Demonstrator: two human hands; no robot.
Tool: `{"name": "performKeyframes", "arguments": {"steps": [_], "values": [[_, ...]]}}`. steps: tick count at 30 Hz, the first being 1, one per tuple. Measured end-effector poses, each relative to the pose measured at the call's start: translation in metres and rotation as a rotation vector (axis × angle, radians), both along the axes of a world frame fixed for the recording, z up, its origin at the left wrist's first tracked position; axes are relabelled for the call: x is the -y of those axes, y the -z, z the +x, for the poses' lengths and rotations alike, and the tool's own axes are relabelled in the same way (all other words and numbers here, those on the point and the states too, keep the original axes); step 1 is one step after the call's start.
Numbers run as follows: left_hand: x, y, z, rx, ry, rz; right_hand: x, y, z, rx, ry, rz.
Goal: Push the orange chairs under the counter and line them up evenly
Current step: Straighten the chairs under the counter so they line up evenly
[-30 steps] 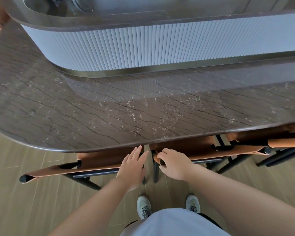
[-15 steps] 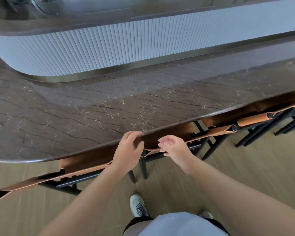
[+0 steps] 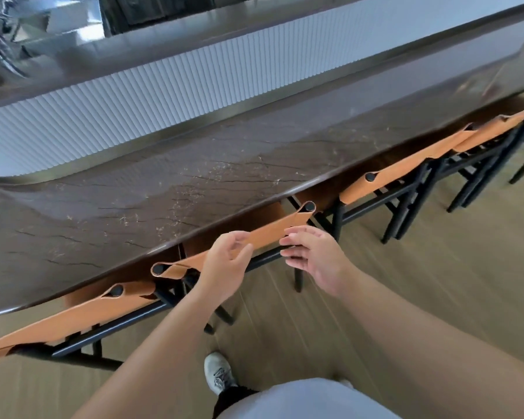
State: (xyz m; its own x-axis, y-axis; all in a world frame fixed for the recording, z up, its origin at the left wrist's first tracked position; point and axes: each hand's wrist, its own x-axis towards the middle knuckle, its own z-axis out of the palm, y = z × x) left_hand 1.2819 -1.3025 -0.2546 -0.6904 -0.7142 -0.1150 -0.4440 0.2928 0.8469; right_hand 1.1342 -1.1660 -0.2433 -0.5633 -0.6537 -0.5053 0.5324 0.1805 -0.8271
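Chairs: four orange leather-backed chairs with black metal frames stand in a row along the near edge of the long dark brown stone counter (image 3: pixel 164 195); the middle chair (image 3: pixel 273 232), in front of the person, has its seat under the counter edge, with its back just outside it.
Neighbours: the chair to the left (image 3: pixel 82 311) and the chair to the right (image 3: pixel 384 176) are also pushed in; a further chair (image 3: pixel 493 128) is blurred.
Left hand: the left hand (image 3: pixel 224 267) is at the orange back strap, fingers (image 3: pixel 239 238) loosely curled over its top edge; a firm grip I cannot tell.
Right hand: the right hand (image 3: pixel 312 258) hovers just beside the same strap, fingers spread and relaxed, holding nothing.
Handling: the leather strap looks soft and would give way under a push; the metal frame is stiff. Better to take hold at the black tube ends of the back.
Weight: probably light enough to slide on the wooden floor (image 3: pixel 406 267), though the legs may scrape.
Writing: no brand or label is readable.
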Motion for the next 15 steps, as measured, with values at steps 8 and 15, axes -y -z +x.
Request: {"name": "performKeyframes", "arguments": {"steps": [8,15], "values": [[-0.075,-0.035,-0.089,-0.027,0.096,-0.069,-0.093,-0.025,-0.081,-0.045,0.062,-0.066],[-0.089,-0.047,-0.14,-0.048,0.115,-0.038,-0.116,-0.023,-0.123,0.014,0.135,-0.102]]}}
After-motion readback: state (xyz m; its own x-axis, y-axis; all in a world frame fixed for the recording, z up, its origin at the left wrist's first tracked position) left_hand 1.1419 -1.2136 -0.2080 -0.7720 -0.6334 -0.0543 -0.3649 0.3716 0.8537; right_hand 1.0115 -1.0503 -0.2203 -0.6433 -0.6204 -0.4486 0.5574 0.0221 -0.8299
